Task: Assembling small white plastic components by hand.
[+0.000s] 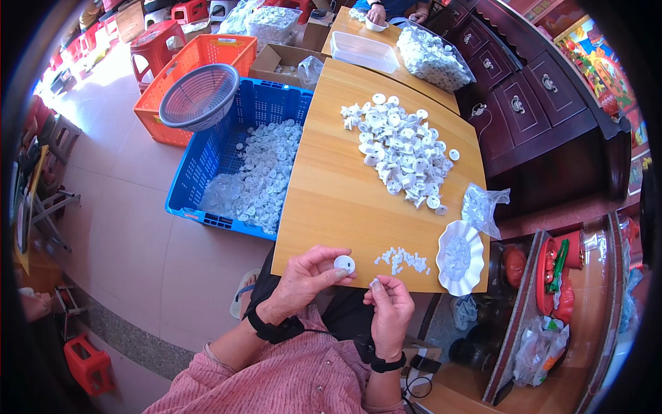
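Between the thumb and fingers of my left hand (303,277) is a round white plastic disc (344,264) with a small dark hole. My right hand (391,303), just to its right, pinches a tiny white plastic piece (374,283). The two parts are held apart, over the near edge of the wooden table (310,221). Several small white pieces (401,259) lie scattered just beyond my right hand. A scalloped white dish (460,259) beside them holds more small translucent pieces. Farther up the table sits a big heap of white disc-shaped parts (410,152).
Left of the table stands a blue crate (183,186) full of white parts, a grey colander (200,96) on its rim, with an orange crate (155,121) behind. A plastic bag (485,209) lies at the right edge. Across the table, another person's hand (376,14) holds a white bowl.
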Demonstrator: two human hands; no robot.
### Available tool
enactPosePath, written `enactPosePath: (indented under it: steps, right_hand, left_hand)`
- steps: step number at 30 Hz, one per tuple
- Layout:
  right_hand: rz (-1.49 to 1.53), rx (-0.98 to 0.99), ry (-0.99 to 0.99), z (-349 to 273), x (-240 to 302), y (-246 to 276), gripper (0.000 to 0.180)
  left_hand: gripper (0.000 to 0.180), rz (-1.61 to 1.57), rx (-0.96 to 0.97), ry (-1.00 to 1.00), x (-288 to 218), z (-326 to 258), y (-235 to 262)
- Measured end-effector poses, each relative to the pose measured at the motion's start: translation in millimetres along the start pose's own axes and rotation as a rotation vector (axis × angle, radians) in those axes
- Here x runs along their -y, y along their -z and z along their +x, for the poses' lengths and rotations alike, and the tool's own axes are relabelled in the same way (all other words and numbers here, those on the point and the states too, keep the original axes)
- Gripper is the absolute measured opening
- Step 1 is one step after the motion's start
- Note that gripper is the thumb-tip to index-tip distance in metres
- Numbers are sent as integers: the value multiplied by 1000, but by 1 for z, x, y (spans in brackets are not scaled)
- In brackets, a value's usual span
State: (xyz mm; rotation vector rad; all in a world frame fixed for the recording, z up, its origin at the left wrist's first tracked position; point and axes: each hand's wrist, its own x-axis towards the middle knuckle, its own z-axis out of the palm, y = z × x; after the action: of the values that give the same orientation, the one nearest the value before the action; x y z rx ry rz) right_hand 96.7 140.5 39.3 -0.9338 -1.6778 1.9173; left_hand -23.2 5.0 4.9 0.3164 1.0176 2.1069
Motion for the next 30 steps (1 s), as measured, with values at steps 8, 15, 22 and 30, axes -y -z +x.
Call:
enactPosePath:
  steps: [8,15,22,30]
  right_hand:
    - [94,36,-11,0,4,-5,16]
    - [79,71,7,1,8,-16,15]
    - [93,77,9,2,7,-12,14]
    - [102,27,70,4,6,-12,11]
  left_hand:
    - [37,-48,9,43,0,-1,-6]
    - [37,32,30,31,11,-3,-6]
    - [38,19,68,101,8,-6,-6]
    - [38,4,83,108,5,-7,-4]
